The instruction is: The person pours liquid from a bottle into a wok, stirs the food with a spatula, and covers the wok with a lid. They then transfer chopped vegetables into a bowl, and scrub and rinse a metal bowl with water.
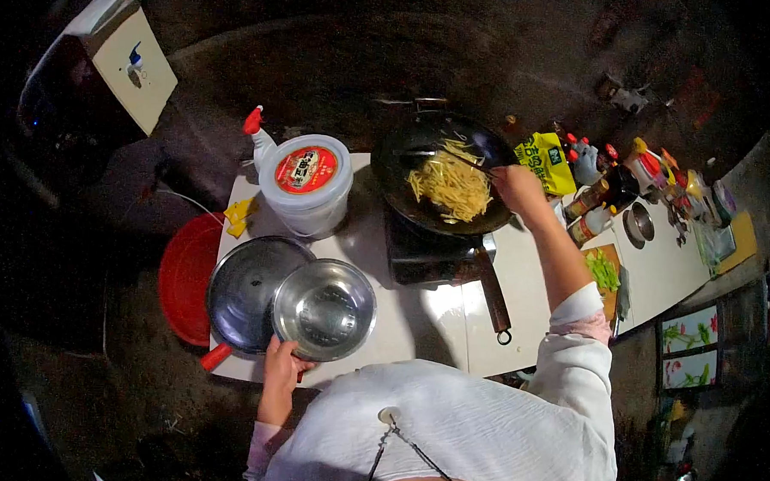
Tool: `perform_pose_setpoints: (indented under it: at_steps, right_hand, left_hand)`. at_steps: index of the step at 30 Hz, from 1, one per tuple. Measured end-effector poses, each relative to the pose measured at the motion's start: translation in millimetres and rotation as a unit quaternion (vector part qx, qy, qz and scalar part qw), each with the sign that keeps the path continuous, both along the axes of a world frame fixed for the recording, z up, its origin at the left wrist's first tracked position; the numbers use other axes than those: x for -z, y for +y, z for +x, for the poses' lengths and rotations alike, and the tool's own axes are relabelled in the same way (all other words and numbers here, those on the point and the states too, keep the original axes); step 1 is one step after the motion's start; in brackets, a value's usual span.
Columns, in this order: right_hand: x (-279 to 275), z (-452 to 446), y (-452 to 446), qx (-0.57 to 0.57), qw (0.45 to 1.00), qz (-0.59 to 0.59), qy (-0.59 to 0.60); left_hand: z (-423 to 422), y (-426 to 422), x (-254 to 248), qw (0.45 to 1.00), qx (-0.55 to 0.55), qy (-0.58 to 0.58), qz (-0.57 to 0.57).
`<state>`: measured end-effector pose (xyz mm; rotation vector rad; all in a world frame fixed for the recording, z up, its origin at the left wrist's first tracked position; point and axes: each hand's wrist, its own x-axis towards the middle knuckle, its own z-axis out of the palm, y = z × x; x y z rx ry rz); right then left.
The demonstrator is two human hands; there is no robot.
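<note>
My right hand (pixel 518 188) is closed around thin chopsticks (pixel 467 162) at the right side of a black wok (pixel 398 129). Their tips reach into pale yellow shredded strips (pixel 449 190), which look like potato, lying in the wok. The wok sits on a black stove (pixel 410 254), its long handle (pixel 492 292) pointing toward me. Down at the left, my left hand (pixel 283 369) grips the near rim of a shiny steel bowl (pixel 324 311). That bowl overlaps a dark round pan (pixel 244 290) with a red handle. Some of the left fingers are hidden.
A white lidded bucket (pixel 309 207) stands left of the wok, by a red-topped bottle (pixel 260 140). A red basin (pixel 182 275) lies past the table's left edge. Rightward are a yellow packet (pixel 550 166), several seasoning bottles, a small metal bowl (pixel 639 224), and chopped greens (pixel 603 269) on a board.
</note>
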<state>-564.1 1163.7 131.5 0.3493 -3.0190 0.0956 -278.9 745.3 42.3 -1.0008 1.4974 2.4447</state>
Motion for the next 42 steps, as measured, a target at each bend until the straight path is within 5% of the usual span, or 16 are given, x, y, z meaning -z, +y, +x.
perform_pose_setpoints:
  at_steps: [2,4,10,16,24,35,40,42]
  right_hand:
    - [14,2,-10,0.0,0.989,-0.137,0.06]
    - [21,1,-5,-0.031,0.986,-0.147,0.072]
    - [-32,24,1,-0.024,0.993,0.104,0.042]
    - [12,19,-38,0.016,0.978,0.131,0.162]
    - [-8,64,-43,0.058,0.987,0.148,0.038]
    - [15,48,-58,0.117,0.981,0.134,0.082]
    - [-29,81,-58,0.103,0.99,0.082,-0.051]
    - [-38,80,-48,0.112,0.992,0.057,0.0]
  left_hand:
    - [-3,0,4,1.0,0.014,0.013,0.014]
    - [-5,2,1,1.0,0.019,0.014,0.011]
    - [-5,5,-5,1.0,0.021,0.016,0.015]
    - [-11,5,4,0.999,0.041,0.008,0.016]
    - [-5,-1,3,0.998,0.05,0.022,0.014]
    - [1,-7,3,0.994,0.07,0.062,0.054]
    - [9,-14,6,0.996,0.055,0.057,0.045]
    - [13,-17,11,0.996,0.062,0.054,0.047]
